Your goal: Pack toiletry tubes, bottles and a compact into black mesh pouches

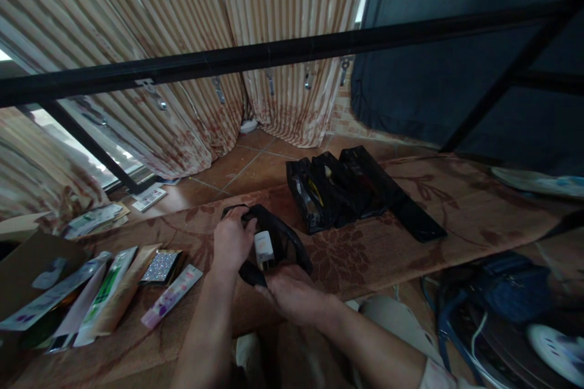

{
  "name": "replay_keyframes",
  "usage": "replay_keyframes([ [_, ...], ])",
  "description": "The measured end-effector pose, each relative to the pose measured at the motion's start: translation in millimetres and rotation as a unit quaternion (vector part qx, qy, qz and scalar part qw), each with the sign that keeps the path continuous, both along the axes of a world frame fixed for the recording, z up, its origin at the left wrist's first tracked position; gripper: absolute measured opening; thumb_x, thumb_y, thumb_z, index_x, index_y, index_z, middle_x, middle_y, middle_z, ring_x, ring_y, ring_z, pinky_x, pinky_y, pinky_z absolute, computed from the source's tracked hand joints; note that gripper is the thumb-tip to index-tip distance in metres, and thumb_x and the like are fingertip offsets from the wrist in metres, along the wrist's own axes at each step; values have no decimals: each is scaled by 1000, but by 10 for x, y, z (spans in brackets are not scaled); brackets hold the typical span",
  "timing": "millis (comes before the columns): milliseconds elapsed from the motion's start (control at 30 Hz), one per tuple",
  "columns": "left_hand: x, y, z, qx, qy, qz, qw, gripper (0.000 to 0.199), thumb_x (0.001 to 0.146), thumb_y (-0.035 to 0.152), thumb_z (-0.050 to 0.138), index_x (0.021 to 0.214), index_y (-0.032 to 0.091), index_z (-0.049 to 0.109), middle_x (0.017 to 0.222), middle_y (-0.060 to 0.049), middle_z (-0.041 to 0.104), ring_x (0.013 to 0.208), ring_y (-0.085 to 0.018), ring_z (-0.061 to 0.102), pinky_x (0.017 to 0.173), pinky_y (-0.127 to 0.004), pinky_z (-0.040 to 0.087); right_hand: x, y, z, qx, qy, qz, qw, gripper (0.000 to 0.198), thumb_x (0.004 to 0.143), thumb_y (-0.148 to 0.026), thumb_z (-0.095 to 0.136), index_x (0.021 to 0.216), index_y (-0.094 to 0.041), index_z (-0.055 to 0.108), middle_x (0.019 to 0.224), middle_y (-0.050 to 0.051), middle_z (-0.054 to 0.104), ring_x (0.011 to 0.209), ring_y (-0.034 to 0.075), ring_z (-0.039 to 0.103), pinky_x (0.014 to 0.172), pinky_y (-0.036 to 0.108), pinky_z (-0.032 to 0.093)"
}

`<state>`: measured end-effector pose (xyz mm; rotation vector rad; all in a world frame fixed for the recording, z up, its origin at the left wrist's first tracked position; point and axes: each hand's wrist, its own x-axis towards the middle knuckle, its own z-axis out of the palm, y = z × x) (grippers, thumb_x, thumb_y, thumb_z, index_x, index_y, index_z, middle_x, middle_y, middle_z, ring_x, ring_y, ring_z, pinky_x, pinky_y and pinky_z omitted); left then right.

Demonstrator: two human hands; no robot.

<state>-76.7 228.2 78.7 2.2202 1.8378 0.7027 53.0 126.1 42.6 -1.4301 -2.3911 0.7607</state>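
A black mesh pouch [287, 231] lies on the brown patterned cloth in front of me. My left hand [232, 234] is closed on its far left edge, thumb bent over the rim. At the pouch's near edge, my right hand [292, 292] has its fingers closed around the black fabric; part of them is hidden. Between both hands a white plug-in charger [263, 247] shows in the pouch opening, its prongs pointing toward my right fingers. Whether those fingers touch the charger cannot be made out. To the right stand several black organizer pouches [335, 188] with small items inside.
Tubes and packets [107, 292], a glittery case [159, 266] and a pink-and-white tube [172, 296] lie at left by a cardboard box [36, 273]. A dark metal rail [274, 55] crosses before striped curtains [173, 6]. A blue bag [511, 285] sits lower right.
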Motion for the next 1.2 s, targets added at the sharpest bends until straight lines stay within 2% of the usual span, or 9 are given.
replay_keyframes([
  [167, -88, -40, 24, 12, -125, -14, 992, 23, 85, 29, 57, 102, 16, 67, 102, -9, 74, 93, -23, 70, 85, -35, 54, 5, -10, 28, 13, -19, 3, 1000, 32, 98, -31, 42, 100, -14, 70, 98, 13, 75, 93, 23, 70, 77, 27, 45],
  [300, -191, -47, -12, 64, -255, 24, 965, 24, 83, 33, 59, 100, 17, 66, 101, -7, 73, 93, -19, 70, 84, -31, 55, 6, -26, 50, 22, -29, 6, 999, 33, 98, -32, 43, 96, -14, 70, 94, 12, 75, 89, 23, 71, 75, 27, 45],
  [433, -328, -61, -2, 70, -309, 64, 946, 25, 82, 34, 58, 98, 17, 66, 98, -7, 74, 92, -19, 70, 82, -29, 55, 10, -37, 56, 22, -38, 5, 999, 33, 99, -33, 42, 96, -14, 69, 95, 12, 75, 91, 23, 69, 76, 28, 44],
  [600, -513, -74, 0, 60, -243, 104, 963, 21, 80, 30, 56, 91, 17, 68, 94, -6, 74, 87, -19, 69, 82, -29, 52, -11, -31, 45, 13, -46, 2, 999, 35, 100, -31, 38, 95, -14, 68, 94, 11, 74, 94, 23, 67, 81, 29, 42],
  [833, -664, -131, 1, -49, -70, 131, 988, 24, 85, 28, 48, 89, 18, 70, 84, -6, 73, 82, -20, 67, 73, -28, 46, -13, -49, -13, 6, -47, -10, 999, 35, 100, -34, 38, 93, -15, 67, 92, 11, 72, 91, 22, 65, 78, 29, 40],
  [933, -727, -177, 6, -93, 5, 134, 987, 24, 86, 27, 47, 88, 18, 69, 82, -8, 72, 79, -22, 67, 68, -28, 43, 1, -61, -36, 8, -33, -6, 999, 35, 101, -33, 37, 93, -15, 66, 92, 10, 72, 92, 22, 64, 80, 29, 40],
  [1033, -791, -215, -20, -132, 59, 133, 980, 24, 85, 25, 46, 89, 18, 69, 88, -13, 73, 84, -25, 68, 69, -30, 44, 7, -68, -38, 8, -17, -1, 1000, 34, 101, -32, 37, 97, -16, 66, 96, 9, 72, 93, 22, 64, 81, 29, 40],
  [1200, -870, -254, -42, -177, 84, 127, 972, 20, 81, 21, 51, 87, 18, 70, 88, -14, 74, 84, -25, 69, 69, -29, 46, 1, -73, -30, 8, -29, -6, 1000, 37, 102, -33, 36, 94, -15, 67, 93, 10, 71, 94, 23, 65, 80, 28, 41],
])
